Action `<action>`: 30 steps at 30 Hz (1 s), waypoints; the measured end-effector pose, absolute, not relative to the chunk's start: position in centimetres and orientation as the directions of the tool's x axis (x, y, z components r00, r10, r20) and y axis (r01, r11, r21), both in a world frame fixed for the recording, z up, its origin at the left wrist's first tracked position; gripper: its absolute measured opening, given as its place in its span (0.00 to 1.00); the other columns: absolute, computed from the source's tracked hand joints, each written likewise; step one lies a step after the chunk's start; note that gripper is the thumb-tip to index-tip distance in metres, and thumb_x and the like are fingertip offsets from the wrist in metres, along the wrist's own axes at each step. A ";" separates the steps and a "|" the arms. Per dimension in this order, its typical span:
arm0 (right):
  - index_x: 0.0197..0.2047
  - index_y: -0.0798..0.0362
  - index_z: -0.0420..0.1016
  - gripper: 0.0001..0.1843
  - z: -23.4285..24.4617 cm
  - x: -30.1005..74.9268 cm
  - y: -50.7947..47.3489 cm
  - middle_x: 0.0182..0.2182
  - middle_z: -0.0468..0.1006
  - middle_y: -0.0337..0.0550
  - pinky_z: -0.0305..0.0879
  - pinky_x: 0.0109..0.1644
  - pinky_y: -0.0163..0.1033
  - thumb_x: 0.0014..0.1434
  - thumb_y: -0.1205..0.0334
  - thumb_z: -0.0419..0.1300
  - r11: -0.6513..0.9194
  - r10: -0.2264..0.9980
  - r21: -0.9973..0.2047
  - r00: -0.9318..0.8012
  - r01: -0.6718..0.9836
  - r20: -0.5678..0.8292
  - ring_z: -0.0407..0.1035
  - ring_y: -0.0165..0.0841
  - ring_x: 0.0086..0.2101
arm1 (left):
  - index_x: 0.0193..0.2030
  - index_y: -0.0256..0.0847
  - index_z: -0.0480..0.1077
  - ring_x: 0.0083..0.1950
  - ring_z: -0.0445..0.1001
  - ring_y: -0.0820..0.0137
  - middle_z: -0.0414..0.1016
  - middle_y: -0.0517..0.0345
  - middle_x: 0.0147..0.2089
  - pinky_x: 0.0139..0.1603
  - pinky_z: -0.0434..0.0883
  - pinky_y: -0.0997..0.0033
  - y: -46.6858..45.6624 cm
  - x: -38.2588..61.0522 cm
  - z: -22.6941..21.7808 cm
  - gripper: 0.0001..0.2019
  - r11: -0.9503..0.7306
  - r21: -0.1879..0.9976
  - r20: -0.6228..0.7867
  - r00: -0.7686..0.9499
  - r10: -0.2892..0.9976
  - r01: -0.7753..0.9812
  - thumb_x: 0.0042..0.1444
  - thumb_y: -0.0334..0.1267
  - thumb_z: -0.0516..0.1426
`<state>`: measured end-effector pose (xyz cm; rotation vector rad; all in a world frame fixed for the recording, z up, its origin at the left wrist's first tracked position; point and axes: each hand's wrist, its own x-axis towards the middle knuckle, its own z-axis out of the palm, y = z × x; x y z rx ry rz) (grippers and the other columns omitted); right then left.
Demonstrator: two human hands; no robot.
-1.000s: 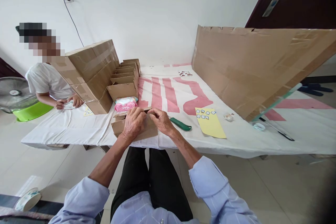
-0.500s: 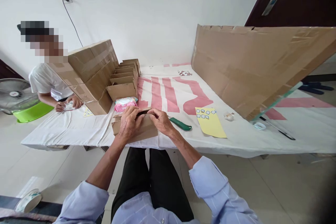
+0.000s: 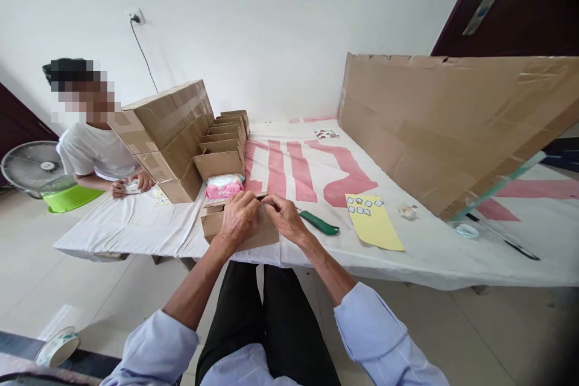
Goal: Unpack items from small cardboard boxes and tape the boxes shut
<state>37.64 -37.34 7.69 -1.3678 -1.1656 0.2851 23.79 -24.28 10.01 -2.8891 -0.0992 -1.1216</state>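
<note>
A small brown cardboard box (image 3: 217, 224) lies at the near edge of the white-covered table (image 3: 136, 229). My left hand (image 3: 239, 217) lies over its top, fingers curled on the flap. My right hand (image 3: 284, 216) presses on the box's right end, fingertips meeting the left hand's. A pink packet (image 3: 223, 185) sits just behind the box. A green-handled tool (image 3: 319, 223) lies right of my right hand. A yellow sheet (image 3: 373, 223) with several small stickers lies farther right.
A row of open small boxes (image 3: 224, 145) and a stack of sealed cartons (image 3: 165, 132) stand at the back left. A large cardboard sheet (image 3: 452, 120) leans at the right. Another person in a white shirt (image 3: 93, 151) works at the left end. A fan (image 3: 31, 166) stands beyond.
My hands stay on the small box; the left fingers closed further over the flap. The view shifted slightly up and left, so everything sits lower and to the right.
</note>
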 end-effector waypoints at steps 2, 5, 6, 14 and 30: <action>0.43 0.49 0.82 0.11 7.7 37.6 -37.4 0.39 0.85 0.39 0.72 0.49 0.41 0.65 0.60 0.57 0.260 0.753 -0.856 0.461 0.446 0.469 0.77 0.36 0.39 | 0.36 0.43 0.74 0.41 0.71 0.59 0.77 0.50 0.38 0.43 0.65 0.58 -24.5 23.7 9.8 0.14 -0.994 -0.058 0.685 0.728 0.026 0.090 0.73 0.31 0.53; 0.43 0.49 0.82 0.11 7.9 37.5 -37.5 0.39 0.85 0.40 0.72 0.49 0.41 0.66 0.59 0.57 0.254 0.753 -0.859 0.466 0.445 0.464 0.77 0.36 0.39 | 0.37 0.44 0.73 0.42 0.69 0.58 0.76 0.50 0.39 0.44 0.64 0.56 -24.8 23.6 9.4 0.12 -0.990 -0.112 0.702 0.712 -0.014 0.091 0.72 0.29 0.53; 0.43 0.49 0.82 0.11 7.9 37.5 -37.5 0.39 0.85 0.41 0.72 0.49 0.41 0.66 0.58 0.58 0.257 0.752 -0.858 0.465 0.445 0.467 0.77 0.36 0.39 | 0.38 0.44 0.73 0.42 0.69 0.57 0.76 0.50 0.40 0.45 0.65 0.56 -24.9 23.6 9.3 0.12 -0.990 -0.113 0.706 0.708 -0.021 0.083 0.72 0.29 0.53; 0.42 0.50 0.82 0.11 7.7 37.9 -37.2 0.34 0.82 0.37 0.70 0.44 0.40 0.65 0.57 0.58 0.247 0.749 -0.854 0.469 0.458 0.468 0.73 0.35 0.35 | 0.42 0.43 0.73 0.46 0.72 0.58 0.79 0.49 0.44 0.47 0.65 0.55 -27.6 21.2 7.7 0.10 -0.999 -0.042 0.711 0.703 -0.023 0.009 0.73 0.28 0.53; 0.43 0.49 0.81 0.11 8.9 37.7 -37.4 0.45 0.83 0.47 0.75 0.52 0.45 0.67 0.54 0.59 0.238 0.678 -0.842 0.537 0.485 0.502 0.77 0.40 0.46 | 0.35 0.41 0.76 0.38 0.74 0.66 0.75 0.54 0.39 0.43 0.75 0.60 -28.8 19.4 11.5 0.20 -0.168 0.934 0.356 0.787 0.504 -0.315 0.63 0.55 0.70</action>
